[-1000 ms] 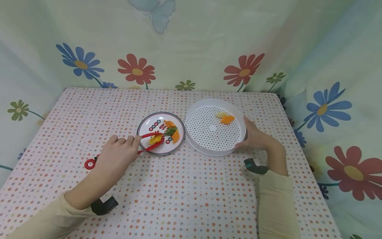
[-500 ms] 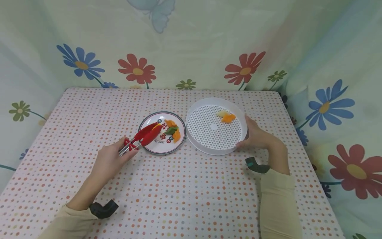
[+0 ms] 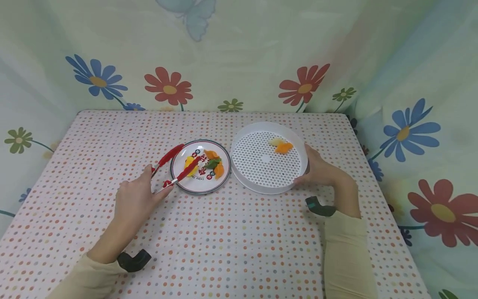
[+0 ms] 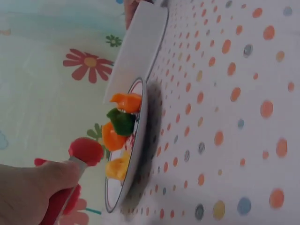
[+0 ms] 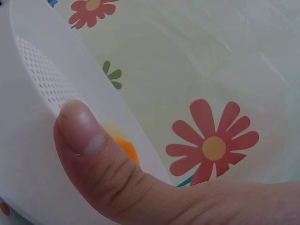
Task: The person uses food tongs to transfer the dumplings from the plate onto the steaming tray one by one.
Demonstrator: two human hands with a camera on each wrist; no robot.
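Observation:
In the head view my left hand (image 3: 136, 199) holds a pair of tongs (image 3: 188, 169) with red tips, their arms spread apart. One tip is over the plate (image 3: 205, 187) beside a yellow dumpling-like piece (image 3: 189, 161); the other is at the plate's left rim. Also on the plate lie a green piece (image 4: 123, 122) and two orange pieces (image 4: 126, 101). My right hand (image 3: 317, 168) grips the right side of a white round steamer tray (image 3: 261, 164) with a perforated floor; the right wrist view shows the thumb on its wall. An orange piece (image 3: 284, 148) and a pale yellow one (image 3: 276, 142) lie inside.
The plate and steamer tray stand side by side on a table (image 3: 239, 241) with a dotted cloth. A flowered curtain (image 3: 242, 54) hangs behind and along both sides.
My left hand has turned over and drawn slightly back with the tongs. Their tips came close together over the plate, then spread wide. The right hand and steamer tray have stayed put.

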